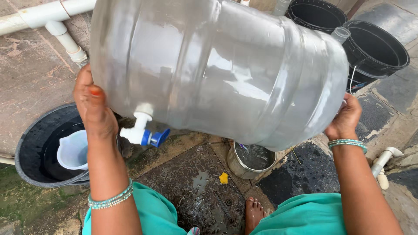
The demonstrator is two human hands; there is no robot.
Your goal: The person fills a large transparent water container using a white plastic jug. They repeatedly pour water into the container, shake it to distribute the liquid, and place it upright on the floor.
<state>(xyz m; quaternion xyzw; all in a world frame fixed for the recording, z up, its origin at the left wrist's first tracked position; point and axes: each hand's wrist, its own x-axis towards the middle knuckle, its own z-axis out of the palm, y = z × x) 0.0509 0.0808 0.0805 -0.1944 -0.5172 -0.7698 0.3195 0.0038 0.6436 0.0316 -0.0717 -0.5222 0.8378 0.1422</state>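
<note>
Water jar: a large clear plastic water jar [217,69] fills the upper middle of the view, lying on its side in the air between both hands, neck end toward the right and tipped a little lower there. It looks mostly empty, though reflections make that hard to judge.

Left hand: the left hand [93,104] lies flat against the jar's base end, fingers spread and pressed on the plastic, thumb along the edge. It acts as a brace (a wall this smooth and wide offers nothing to wrap around).

Right hand: the right hand [346,117] cups the shoulder of the jar near the neck, fingers curled under the curve and out of sight, so it seems to carry the weight from below.

Tap: a white tap with a blue lever [143,132] sticks out near the base and points downward, just beside the left wrist, because the jar is turned on its side.

Metal pot: a small metal pot [252,160] with some water stands on the wet ground under the jar's lower side.

Tub: a dark round tub [26,152] at the left holds a white plastic jug [73,150].

Buckets: two black buckets [374,48] stand at the upper right, well apart from the hands.

Foot: a bare foot [254,213] rests on the wet stone floor [196,174], between folds of green cloth.
</note>
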